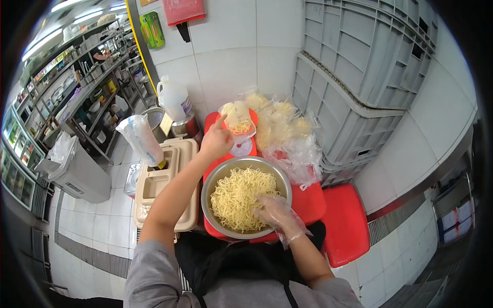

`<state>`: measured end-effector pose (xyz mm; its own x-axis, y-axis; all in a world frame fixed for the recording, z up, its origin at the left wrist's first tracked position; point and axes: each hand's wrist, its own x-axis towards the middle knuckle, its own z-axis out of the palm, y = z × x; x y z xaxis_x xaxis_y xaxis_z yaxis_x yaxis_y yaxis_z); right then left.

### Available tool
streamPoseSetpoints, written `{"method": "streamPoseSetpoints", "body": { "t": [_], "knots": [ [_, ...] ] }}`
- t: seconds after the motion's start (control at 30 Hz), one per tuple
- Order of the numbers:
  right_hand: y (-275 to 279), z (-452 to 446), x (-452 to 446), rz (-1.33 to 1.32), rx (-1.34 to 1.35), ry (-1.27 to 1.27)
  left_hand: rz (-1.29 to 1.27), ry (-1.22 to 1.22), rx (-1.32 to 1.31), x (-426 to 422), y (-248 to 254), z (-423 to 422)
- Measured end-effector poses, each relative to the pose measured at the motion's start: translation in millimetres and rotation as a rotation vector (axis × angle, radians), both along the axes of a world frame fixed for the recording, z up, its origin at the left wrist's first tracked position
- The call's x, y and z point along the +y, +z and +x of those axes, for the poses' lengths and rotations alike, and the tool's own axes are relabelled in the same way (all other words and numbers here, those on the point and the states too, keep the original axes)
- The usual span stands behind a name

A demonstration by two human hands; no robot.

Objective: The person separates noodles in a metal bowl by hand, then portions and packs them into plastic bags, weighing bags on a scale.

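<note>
A wide steel bowl (206, 205) full of thin yellow noodles (241, 190) stands on a red surface in front of me. My right hand (275, 211), in a clear plastic glove, reaches into the bowl's right side, its fingers curled into the noodles and their tips partly hidden. Bare, my left hand (217, 141) is raised beyond the bowl with the index finger stretched out. It is beside a clear bag of noodles (239, 126) on a red dial scale (243, 147); whether the finger touches the bag I cannot tell.
Several filled clear bags (282, 120) lie behind the bowl at the right, beside stacked grey crates (349, 97). A beige lidded container (187, 200) on the left carries a roll of plastic bags (141, 141). A white jug (173, 97) and a red stool (345, 223) are nearby.
</note>
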<state>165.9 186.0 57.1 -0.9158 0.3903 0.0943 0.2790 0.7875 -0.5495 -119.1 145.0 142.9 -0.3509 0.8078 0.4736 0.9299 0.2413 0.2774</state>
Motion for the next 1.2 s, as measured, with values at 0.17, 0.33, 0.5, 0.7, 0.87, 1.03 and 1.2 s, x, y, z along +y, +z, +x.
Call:
{"method": "streamPoseSetpoints", "body": {
  "t": [0.17, 0.33, 0.5, 0.7, 0.87, 1.03, 1.2],
  "knots": [
    [-33.3, 0.3, 0.3, 0.140, 0.105, 0.063, 0.042, 0.102, -0.221, -84.8, -65.1, 22.0],
    [11.4, -12.5, -16.2, 0.036, -0.290, -0.028, -0.017, 0.229, -0.333, -125.5, -116.8, 55.3],
    [5.2, -10.2, -21.2, 0.108, -0.189, -0.059, 0.085, 0.216, -0.380, -131.1, -142.2, 62.1],
    [-20.8, -13.7, -12.4, 0.141, -0.005, -0.030, 0.117, 0.222, -0.364, -131.6, -143.5, 62.2],
    [-27.2, -13.4, -13.4, 0.098, 0.166, -0.067, 0.128, 0.209, -0.374, -131.1, -145.7, 62.7],
    [-21.9, -11.8, -12.2, 0.073, 0.263, -0.035, 0.111, 0.215, -0.418, -131.5, -141.5, 64.3],
    [40.4, -9.4, -7.0, -0.089, 0.310, -0.046, 0.121, 0.186, -0.346, -123.7, -134.0, 60.7]
  ]
}}
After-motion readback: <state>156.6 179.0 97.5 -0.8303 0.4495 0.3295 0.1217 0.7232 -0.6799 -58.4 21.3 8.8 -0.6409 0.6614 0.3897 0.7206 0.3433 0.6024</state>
